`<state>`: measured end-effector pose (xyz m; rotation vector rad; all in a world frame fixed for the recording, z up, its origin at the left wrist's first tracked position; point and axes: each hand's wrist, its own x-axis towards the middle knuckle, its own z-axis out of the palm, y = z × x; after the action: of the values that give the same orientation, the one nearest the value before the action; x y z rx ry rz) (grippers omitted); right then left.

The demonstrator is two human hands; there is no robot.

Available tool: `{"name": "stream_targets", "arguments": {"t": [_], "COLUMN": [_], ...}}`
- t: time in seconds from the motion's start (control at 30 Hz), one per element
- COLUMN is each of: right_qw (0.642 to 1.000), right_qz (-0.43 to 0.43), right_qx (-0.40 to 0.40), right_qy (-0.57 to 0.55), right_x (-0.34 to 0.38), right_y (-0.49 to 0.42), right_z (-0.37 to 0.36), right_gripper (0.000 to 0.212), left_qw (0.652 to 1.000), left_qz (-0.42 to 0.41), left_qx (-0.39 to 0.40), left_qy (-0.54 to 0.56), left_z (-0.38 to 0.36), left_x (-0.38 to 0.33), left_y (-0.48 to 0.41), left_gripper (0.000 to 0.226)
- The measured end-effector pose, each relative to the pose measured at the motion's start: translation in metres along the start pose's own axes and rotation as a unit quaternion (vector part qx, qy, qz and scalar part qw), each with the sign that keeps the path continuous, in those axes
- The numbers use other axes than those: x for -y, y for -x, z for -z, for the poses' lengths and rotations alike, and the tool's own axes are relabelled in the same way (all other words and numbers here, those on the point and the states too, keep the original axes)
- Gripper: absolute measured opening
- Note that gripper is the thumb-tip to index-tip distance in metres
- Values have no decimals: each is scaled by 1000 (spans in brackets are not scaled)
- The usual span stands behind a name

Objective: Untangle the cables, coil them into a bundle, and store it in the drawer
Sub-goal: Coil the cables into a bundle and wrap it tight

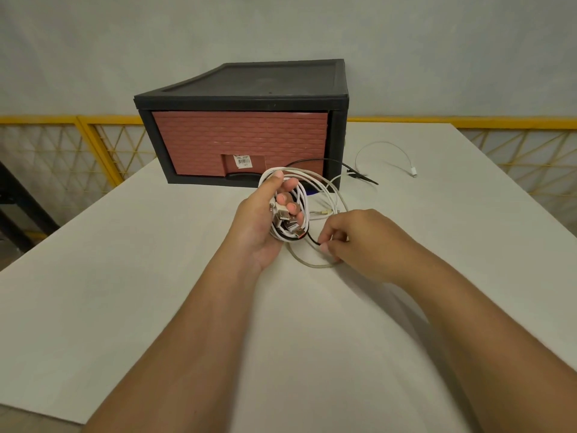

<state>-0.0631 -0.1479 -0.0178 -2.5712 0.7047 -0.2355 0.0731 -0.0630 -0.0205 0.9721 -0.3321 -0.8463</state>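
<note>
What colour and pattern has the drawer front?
Reddish-brown brick pattern on the drawer front; head view.

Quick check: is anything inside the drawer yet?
Cannot tell: the drawer is closed and its brick-patterned front is opaque, hiding the inside. The cable coil is outside, held in the left hand; loose cables lie on the table.

White table (125, 276), yellow lattice railing (62, 145), grey wall (281, 26) behind
</note>
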Motion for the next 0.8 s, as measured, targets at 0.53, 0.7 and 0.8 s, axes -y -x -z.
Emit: {"name": "stream_targets", "arguments": {"t": [0.53, 0.7, 0.8], "right_qw": [956, 937, 935], "right_qz": [253, 262, 256], "right_qx": [-152, -229, -239], "right_qy": [-6, -35, -57], "right_x": [31, 23, 24], "right_y": [6, 0, -1], "right_z": [-16, -14, -16], "right_gripper": [13, 11, 9], "left_qw": [993, 991, 989], "left_qz": [-43, -24, -28], "left_qx": [-47, 0, 14], "left_qy": [-104, -135, -143], "left_z": [-2, -3, -8], "left_x": [7, 9, 9], "left_y": [-2, 2, 8], "left_gripper": [39, 25, 23]}}
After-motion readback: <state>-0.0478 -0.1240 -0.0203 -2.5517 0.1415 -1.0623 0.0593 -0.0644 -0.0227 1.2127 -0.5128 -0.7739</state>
